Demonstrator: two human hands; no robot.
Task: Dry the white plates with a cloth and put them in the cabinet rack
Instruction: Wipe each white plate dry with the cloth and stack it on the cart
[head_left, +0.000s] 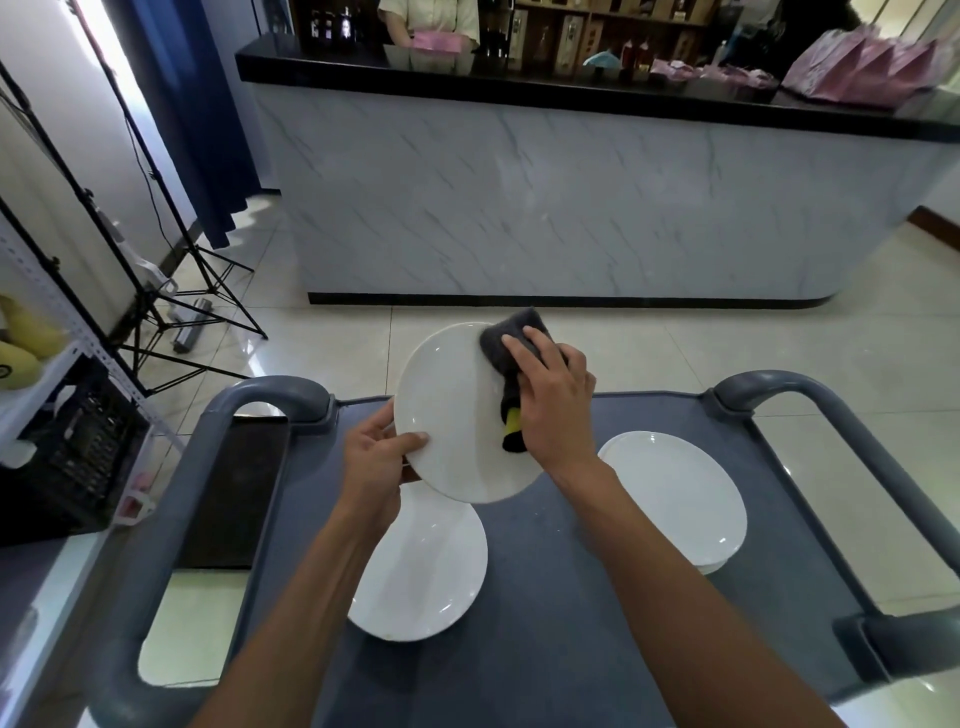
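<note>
Plates on cart — counter behind

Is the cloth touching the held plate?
Touching. The head view shows the right hand pressing the cloth flat against the plate's face, no gap visible.

No readable text, labels, brands or numbers anywhere in view. Bottles on the back shelf carry labels, too small and blurred to read. Boxes on the wooden shelving show pale panels, illegible. Pink bags on the black counter show no legible print. Yellow plush item at left edge has a dark mark, not decipherable. White plates, cloth and cart surface are plain, unmarked.
</note>
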